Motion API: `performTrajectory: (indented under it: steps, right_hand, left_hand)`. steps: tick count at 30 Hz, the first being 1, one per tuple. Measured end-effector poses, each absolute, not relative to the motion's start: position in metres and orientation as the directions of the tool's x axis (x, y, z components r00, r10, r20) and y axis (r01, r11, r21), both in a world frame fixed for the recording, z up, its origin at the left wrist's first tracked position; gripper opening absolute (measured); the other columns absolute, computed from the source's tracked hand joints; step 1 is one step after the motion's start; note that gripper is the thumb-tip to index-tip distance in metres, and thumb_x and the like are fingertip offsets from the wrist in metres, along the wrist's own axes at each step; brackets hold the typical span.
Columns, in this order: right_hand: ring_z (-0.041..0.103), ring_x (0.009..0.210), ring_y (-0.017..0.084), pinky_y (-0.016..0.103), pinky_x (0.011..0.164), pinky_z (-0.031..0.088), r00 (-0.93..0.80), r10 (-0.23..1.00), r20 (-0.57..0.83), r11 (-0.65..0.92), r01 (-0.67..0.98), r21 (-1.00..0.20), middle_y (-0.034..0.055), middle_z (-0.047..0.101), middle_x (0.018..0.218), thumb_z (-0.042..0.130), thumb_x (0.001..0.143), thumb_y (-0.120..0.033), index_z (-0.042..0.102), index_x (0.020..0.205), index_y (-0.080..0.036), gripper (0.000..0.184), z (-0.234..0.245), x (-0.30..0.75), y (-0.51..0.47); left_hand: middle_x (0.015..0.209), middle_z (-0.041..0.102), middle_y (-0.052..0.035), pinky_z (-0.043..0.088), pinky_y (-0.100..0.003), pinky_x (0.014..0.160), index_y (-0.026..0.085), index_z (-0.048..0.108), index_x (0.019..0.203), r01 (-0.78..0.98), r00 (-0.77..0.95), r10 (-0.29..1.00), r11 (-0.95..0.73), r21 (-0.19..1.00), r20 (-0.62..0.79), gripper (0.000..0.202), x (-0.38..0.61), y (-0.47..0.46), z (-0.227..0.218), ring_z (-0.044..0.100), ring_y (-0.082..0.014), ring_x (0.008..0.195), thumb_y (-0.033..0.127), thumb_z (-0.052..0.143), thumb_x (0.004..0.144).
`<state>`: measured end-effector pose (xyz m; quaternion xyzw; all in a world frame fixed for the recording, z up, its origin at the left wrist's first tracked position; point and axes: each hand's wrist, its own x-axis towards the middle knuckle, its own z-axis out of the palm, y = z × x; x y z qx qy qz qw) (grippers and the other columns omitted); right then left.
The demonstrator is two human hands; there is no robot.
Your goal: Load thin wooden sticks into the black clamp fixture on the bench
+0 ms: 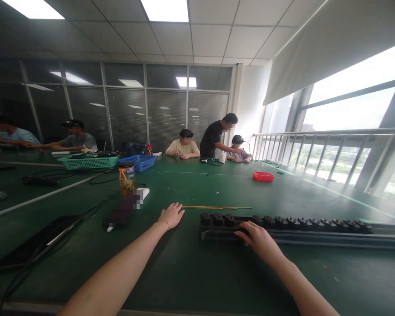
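Observation:
My left hand [171, 215] lies on the green table with its fingers stretched out, at the left end of a few thin golden rods [217, 207]. Whether the fingertips press on the rods is hard to see. On the right, a long black rail [283, 237] carries a row of small black blocks [306, 224]. My right hand [255, 235] is closed over the rail, thumb towards me and fingers curled down, in a gap between blocks. What it grips is hidden under the fingers.
Left of my hands are a dark flat device [36, 241] with a cable, a bottle with an orange strap [127, 177] and a partly blurred dark item [125, 213]. Green [88, 162] and blue baskets [140, 163] and a red tray [263, 176] stand farther back. Several people sit or stand beyond.

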<state>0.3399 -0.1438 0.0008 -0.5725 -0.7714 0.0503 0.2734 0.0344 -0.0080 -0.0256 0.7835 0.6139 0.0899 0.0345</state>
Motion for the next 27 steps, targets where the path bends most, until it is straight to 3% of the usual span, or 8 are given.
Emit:
performTrajectory:
  steps: [4,11,18,21,24,27]
  right_hand:
    - [0.055,0.053,0.01,0.025,0.055,0.044,-0.157,0.926,0.344,0.307,0.842,-0.443,0.0033,0.057,0.085,0.038,0.079,-0.052,0.052,0.087,-0.021,0.034,-0.005,0.384,-0.149]
    - [0.057,0.052,0.014,0.027,0.056,0.045,-0.064,0.931,0.358,0.223,0.879,-0.421,0.0039,0.061,0.079,0.042,0.073,-0.055,0.054,0.084,-0.023,0.036,-0.008,0.459,-0.16]
    - [0.058,0.057,0.018,0.031,0.063,0.041,0.184,0.939,0.292,-0.014,0.866,-0.5,0.0106,0.059,0.065,0.036,0.073,-0.047,0.059,0.085,-0.028,0.032,-0.006,0.524,-0.172]
    - [0.058,0.055,0.021,0.034,0.061,0.04,0.269,0.927,0.26,-0.086,0.83,-0.551,0.0113,0.057,0.056,0.041,0.068,-0.047,0.059,0.086,-0.028,0.032,-0.009,0.544,-0.176]
    - [0.055,0.048,0.022,0.036,0.057,0.038,0.335,0.882,0.332,-0.095,0.816,-0.57,0.0095,0.053,0.044,0.041,0.069,-0.05,0.059,0.076,-0.029,0.029,-0.011,0.551,-0.18]
    - [0.052,0.045,0.021,0.034,0.052,0.036,0.407,0.765,0.499,-0.141,0.861,-0.488,0.0095,0.054,0.047,0.035,0.072,-0.058,0.057,0.065,-0.028,0.038,0.0,0.538,-0.183]
  left_hand:
    - [0.14,0.024,-0.0029,0.023,-0.048,0.099,0.024,0.031,0.131,0.954,0.23,0.969,-0.243,0.178,0.092,0.057,0.032,-0.009,-0.024,0.018,-0.0224,0.128,0.051,0.014,0.084]
    - [0.14,0.023,-0.0021,0.021,-0.049,0.1,0.023,0.03,0.131,0.952,0.225,0.97,-0.239,0.191,0.088,0.057,0.028,-0.009,-0.024,0.017,-0.0221,0.128,0.051,0.014,0.084]
    - [0.139,0.025,-0.0029,0.022,-0.05,0.099,0.024,0.033,0.13,0.949,0.216,0.972,-0.232,0.212,0.097,0.054,0.026,-0.01,-0.024,0.018,-0.0224,0.128,0.048,0.019,0.084]
    - [0.139,0.026,-0.0027,0.022,-0.049,0.1,0.024,0.034,0.129,0.949,0.217,0.971,-0.234,0.209,0.102,0.053,0.025,-0.009,-0.025,0.019,-0.0226,0.128,0.048,0.019,0.084]
    - [0.139,0.026,-0.003,0.023,-0.048,0.1,0.024,0.034,0.129,0.952,0.213,0.972,-0.23,0.203,0.103,0.052,0.026,-0.011,-0.024,0.019,-0.0223,0.128,0.047,0.018,0.085]
    - [0.139,0.026,-0.0032,0.023,-0.048,0.099,0.024,0.034,0.129,0.955,0.206,0.973,-0.224,0.196,0.104,0.052,0.028,-0.013,-0.023,0.02,-0.022,0.128,0.046,0.019,0.085]
